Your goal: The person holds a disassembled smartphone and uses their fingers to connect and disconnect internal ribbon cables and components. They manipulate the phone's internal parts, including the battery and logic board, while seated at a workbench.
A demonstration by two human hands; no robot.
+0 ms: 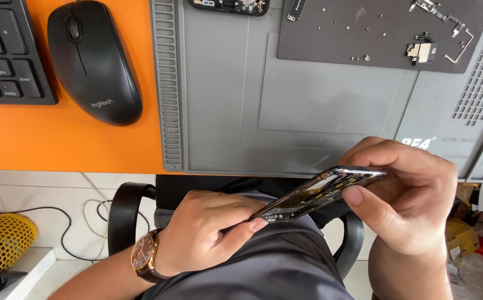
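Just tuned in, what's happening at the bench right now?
A seated person holds an opened phone frame edge-on between both hands, over their lap just off the desk's front edge. The left hand, with a wristwatch, pinches its lower end; the right hand grips the upper end. On the grey repair mat behind, small screws and brackets lie on a darker pad. A black mouse and a keyboard sit on the orange desk.

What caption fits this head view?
Both hands hold an opened phone edge-on below a grey mat.
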